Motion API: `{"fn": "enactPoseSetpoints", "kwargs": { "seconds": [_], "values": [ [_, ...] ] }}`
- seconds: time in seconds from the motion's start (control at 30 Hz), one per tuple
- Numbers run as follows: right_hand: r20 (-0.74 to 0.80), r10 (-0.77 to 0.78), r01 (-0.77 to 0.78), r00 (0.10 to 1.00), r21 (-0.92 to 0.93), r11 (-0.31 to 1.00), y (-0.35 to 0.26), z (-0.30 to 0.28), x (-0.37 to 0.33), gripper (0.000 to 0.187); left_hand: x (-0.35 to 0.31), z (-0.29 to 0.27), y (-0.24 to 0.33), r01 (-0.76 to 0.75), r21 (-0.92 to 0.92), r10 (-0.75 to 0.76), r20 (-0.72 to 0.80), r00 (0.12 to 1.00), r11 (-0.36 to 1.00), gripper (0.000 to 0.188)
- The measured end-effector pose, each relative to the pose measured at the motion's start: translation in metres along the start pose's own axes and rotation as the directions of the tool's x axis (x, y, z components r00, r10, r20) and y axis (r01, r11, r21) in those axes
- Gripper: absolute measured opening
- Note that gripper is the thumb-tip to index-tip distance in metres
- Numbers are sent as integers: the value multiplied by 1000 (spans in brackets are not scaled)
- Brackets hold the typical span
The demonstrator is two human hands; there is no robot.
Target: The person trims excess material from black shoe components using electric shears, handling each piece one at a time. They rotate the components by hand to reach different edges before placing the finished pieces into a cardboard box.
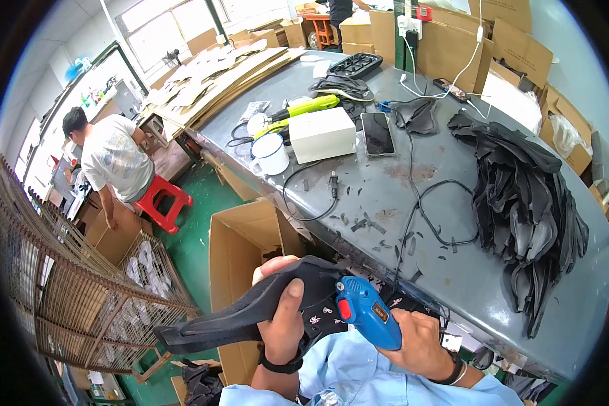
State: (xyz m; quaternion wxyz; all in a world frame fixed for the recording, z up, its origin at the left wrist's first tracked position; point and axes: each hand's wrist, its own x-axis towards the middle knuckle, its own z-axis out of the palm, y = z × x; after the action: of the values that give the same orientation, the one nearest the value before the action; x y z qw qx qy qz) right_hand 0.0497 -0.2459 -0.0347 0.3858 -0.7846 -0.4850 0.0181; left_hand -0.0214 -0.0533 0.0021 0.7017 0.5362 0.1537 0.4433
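Observation:
My left hand (284,321) is closed around a long, curved black foam-like piece (230,314), thumb on top. The piece slants down to the left, its far end over the wire racks' side. In my right hand (418,345) is a blue handheld power tool (371,312) with a red button, gripped by its handle. The tool's head meets or nearly touches the right end of the black piece; its working tip is hidden there. Both hands are in front of the table's near edge, above my lap.
A grey table (446,155) carries a heap of black pieces (521,196), dark scraps (369,224), a cable (419,196), a phone (377,134), a white box (323,134) and a mug (271,154). A cardboard box (233,240) stands left; a person (115,152) sits beyond.

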Motion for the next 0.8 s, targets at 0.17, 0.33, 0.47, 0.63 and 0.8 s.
{"fn": "enactPoseSetpoints", "kwargs": {
  "seconds": [0.17, 0.33, 0.47, 0.63, 0.8],
  "values": [
    [1, -1, 1, 1000, 33, 999, 0, 1, 2, 52, -3, 5, -8, 22, -32, -22, -7, 1000, 999, 33],
    [22, 25, -26, 999, 56, 998, -2, 2, 2, 54, -6, 4, -15, 49, -26, -48, 17, 999, 998, 31],
    [-10, 16, -15, 1000, 71, 997, -9, 0, 7, 54, -7, 4, -9, 170, -138, -156, 106, 982, 976, 25],
    [-57, -16, 16, 998, -4, 1000, -11, 0, 7, 51, 2, -3, 3, 254, 28, -256, 145, 956, 967, 24],
    [-42, -50, 46, 998, -80, 996, -11, 2, 4, 52, 16, -10, 21, 260, 316, -345, 253, 904, 913, 25]
  ]
}}
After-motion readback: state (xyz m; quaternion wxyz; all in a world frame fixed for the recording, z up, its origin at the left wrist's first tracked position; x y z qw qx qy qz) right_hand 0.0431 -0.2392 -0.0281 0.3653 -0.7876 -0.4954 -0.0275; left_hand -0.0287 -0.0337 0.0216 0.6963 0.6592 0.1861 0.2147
